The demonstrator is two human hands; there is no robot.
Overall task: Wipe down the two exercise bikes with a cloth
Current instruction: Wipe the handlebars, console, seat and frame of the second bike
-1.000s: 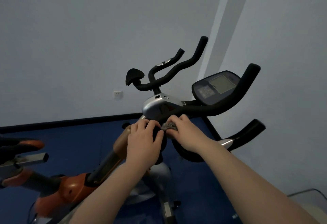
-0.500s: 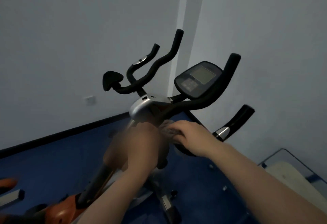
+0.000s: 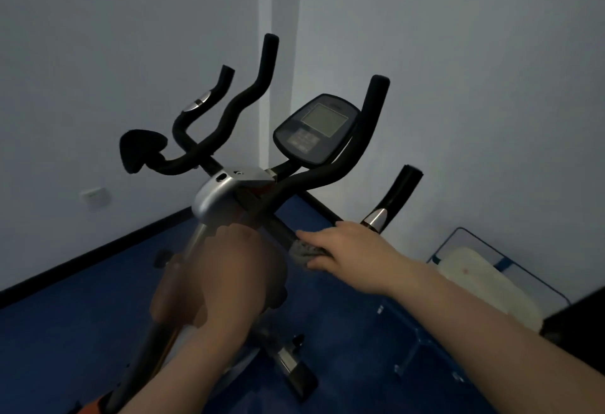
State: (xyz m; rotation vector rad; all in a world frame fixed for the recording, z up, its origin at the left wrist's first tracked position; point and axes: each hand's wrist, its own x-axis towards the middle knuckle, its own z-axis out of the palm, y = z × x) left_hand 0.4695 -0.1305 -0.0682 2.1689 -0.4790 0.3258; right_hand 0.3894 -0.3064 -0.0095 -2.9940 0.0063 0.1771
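your left hand (image 3: 235,269) fills the lower centre of the frame, too blurred to tell its grip. just beyond it, at centre right, your right hand (image 3: 347,250) is closed over the grey cloth (image 3: 302,251), pressing it on the black handlebar (image 3: 281,227) of the exercise bike (image 3: 226,194). farther up sits the console (image 3: 314,133).

The exercise bike (image 3: 229,194) stands upright in the room's corner on blue floor, with a silver stem cover, black curved handlebars (image 3: 330,174) and a dark console (image 3: 316,132) tilted upward. A small grey cloth (image 3: 302,251) lies bunched against the lower right handlebar, seemingly wrapped partway around it.
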